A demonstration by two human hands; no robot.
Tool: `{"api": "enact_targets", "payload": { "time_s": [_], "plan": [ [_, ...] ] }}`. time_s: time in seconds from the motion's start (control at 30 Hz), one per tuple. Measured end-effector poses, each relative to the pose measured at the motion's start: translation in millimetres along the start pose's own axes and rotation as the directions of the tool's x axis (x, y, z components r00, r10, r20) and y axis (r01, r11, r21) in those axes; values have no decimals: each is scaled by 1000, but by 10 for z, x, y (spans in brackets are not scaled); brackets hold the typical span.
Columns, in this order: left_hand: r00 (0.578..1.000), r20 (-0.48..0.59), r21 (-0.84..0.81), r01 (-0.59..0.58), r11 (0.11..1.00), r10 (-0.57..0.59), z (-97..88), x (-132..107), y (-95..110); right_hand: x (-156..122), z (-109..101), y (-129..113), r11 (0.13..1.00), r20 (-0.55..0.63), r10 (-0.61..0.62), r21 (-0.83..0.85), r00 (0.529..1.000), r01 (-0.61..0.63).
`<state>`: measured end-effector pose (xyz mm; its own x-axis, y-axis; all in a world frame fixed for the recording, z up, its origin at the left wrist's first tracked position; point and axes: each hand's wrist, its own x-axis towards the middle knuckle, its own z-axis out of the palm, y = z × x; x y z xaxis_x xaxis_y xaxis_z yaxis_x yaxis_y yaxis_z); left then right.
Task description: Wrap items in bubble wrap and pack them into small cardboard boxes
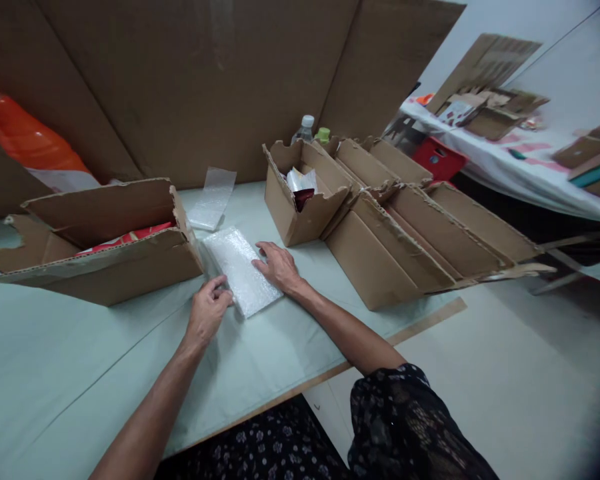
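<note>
A flat white bubble wrap bag [241, 270] lies on the pale green tabletop between both hands. My left hand [209, 308] is at its near left edge, fingers curled in and closed on that edge. Across the bag's right edge rests my right hand [279, 268], with the fingers stretched out and apart, touching the plastic. Another clear bubble wrap piece [213, 199] lies just beyond the bag. Left of the hands stands an open cardboard box [145, 273] with red packets [127, 239] inside.
To the right, an open carton [293, 217] holds white and dark red packets. Several more cardboard bins [380, 267] stand beside it. A tall cardboard panel [190, 87] closes off the back. An orange bottle [30, 137] is at far left; bottles [307, 127] stand behind the bins.
</note>
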<state>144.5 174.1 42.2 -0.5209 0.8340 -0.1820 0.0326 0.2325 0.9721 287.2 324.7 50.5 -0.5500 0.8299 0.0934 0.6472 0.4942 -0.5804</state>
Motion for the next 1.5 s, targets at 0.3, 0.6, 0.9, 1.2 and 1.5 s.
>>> {"api": "enact_targets", "payload": {
  "time_s": [0.3, 0.6, 0.9, 1.2, 1.5],
  "plan": [
    [909, 151, 393, -417, 820, 390, -217, -283, -84, -634, -506, 142, 836, 409, -461, -97, 787, 540],
    [812, 335, 542, -581, 608, 477, -191, -294, -254, -539, -52, -9, 750, 328, -531, -246, 781, 614],
    [792, 297, 475, -607, 637, 534, -102, -517, -151, -634, -316, -288, 897, 383, -379, -72, 842, 437],
    [959, 95, 407, -283, 868, 268, -168, -541, -68, -941, -537, -266, 924, -47, -349, 147, 936, 352],
    [985, 61, 549, -167, 819, 160, -133, -270, -29, -1016, -111, -205, 756, 214, -540, -301, 814, 581]
  ]
}}
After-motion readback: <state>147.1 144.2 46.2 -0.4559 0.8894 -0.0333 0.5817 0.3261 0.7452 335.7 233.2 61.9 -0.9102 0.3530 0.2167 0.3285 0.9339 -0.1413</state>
